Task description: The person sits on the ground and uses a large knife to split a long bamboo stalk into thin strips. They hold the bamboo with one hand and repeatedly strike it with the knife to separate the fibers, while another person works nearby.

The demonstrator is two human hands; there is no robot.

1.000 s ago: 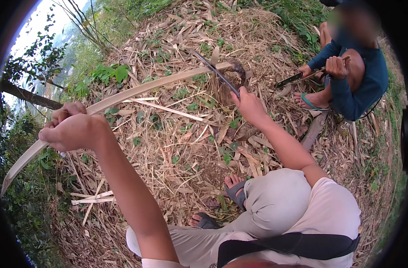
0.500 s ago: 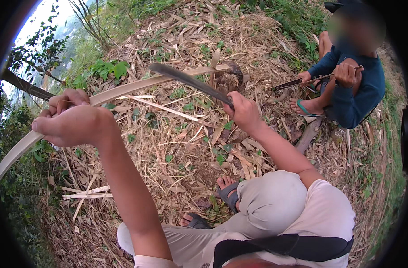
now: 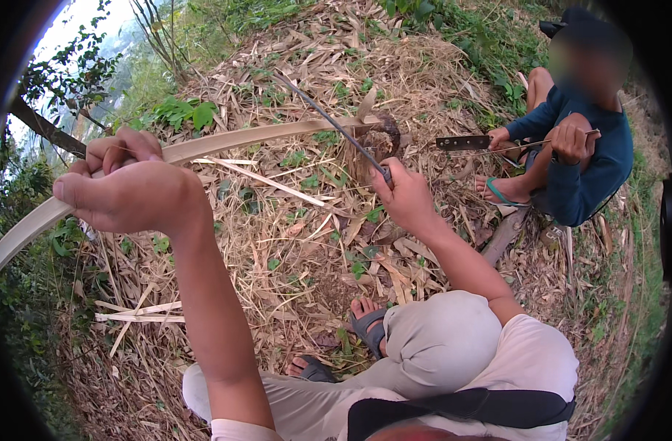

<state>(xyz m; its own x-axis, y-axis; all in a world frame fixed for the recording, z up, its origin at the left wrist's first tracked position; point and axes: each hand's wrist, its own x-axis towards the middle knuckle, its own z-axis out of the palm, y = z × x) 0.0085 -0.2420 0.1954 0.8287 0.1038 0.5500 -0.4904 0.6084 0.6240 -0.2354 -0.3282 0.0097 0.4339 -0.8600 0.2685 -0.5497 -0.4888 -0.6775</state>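
In the head view, the left hand's (image 3: 126,184) fingers were closed around one long pale strip (image 3: 270,132), which ran from the picture's left rim across to one dark-topped stump (image 3: 384,136). The right hand's (image 3: 406,195) fingers gripped one knife (image 3: 359,145), its blade crossing the strip; contact could not be told. Leaf-littered ground (image 3: 277,272) spread between the hands and two dark sandals (image 3: 369,327). Well apart, at right, crouched one co-worker (image 3: 601,162), holding one dark blade (image 3: 462,142).
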